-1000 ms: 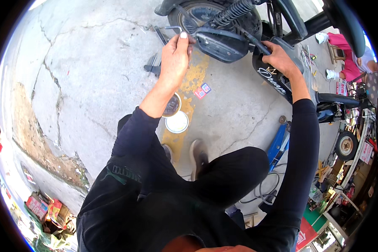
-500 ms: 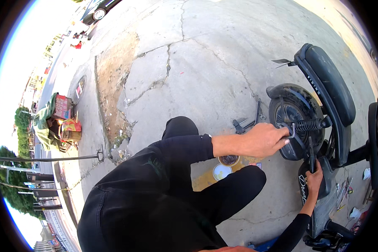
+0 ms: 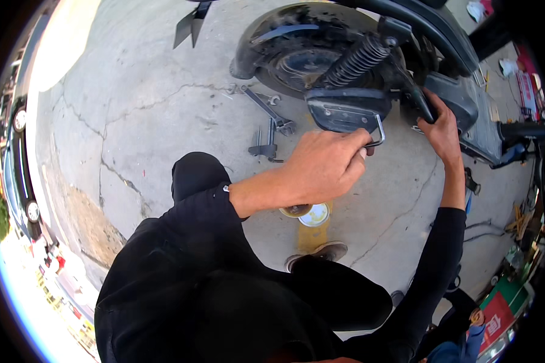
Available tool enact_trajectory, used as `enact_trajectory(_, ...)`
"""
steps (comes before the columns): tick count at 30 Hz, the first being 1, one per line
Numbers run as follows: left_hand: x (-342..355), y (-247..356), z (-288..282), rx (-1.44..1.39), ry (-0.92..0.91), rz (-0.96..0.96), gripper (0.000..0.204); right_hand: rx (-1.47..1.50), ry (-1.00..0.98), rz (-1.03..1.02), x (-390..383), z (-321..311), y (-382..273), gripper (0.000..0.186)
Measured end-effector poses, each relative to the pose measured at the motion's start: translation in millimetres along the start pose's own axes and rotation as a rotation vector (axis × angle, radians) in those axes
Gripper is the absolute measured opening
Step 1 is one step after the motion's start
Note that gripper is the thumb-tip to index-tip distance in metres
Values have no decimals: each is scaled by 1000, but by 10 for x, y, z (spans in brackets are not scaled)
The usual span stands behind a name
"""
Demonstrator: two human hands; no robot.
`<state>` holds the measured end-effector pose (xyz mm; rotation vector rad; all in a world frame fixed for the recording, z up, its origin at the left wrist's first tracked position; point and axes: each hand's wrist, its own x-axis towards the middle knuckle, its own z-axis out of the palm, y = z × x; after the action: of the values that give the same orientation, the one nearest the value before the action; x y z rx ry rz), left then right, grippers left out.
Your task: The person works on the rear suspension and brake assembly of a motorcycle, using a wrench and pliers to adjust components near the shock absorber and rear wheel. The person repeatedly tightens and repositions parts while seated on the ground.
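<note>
My left hand [image 3: 327,164] is closed around a bent silver hex key [image 3: 379,130], whose free arm points up beside the dark plastic side cover [image 3: 345,112] of a black scooter. Above that cover are the coil spring shock absorber [image 3: 358,60] and the rear wheel [image 3: 303,63]. With its fingers wrapped round a dark rod-like handle [image 3: 422,104], my right hand [image 3: 445,130] rests by the scooter's frame. The handle's far end runs in among the scooter's parts, and I cannot make out what it joins.
An adjustable wrench [image 3: 266,109] and other hand tools [image 3: 263,145] lie on the cracked concrete left of the cover. A tin with a pale lid [image 3: 313,215] stands below my left hand. Another person's hand [image 3: 477,316] shows at the lower right. A car [image 3: 23,169] stands far left.
The view has turned and come closer, so the scooter now fills the top. The left hand still holds the hex key and the right hand still grips the dark handle.
</note>
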<state>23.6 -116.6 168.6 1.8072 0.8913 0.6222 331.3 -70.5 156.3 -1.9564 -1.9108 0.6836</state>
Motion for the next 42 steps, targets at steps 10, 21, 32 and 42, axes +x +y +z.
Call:
enact_trajectory(10,-506,94,1031,-725,-361,108,19,625,449,675,-1907,600,-42,51)
enact_trajectory(21,-1517,330,611,-204,-936,324,24,243,261,1070,-3024,2541,643,63)
enact_trajectory(32,-42,-1189,754,143,-242,195,26,1478,916,759,-1563,1886,527,47)
enact_trajectory(42,244,-1608,1091,159,-190,450,20,1270,729,593,-1116,2374,-313,34)
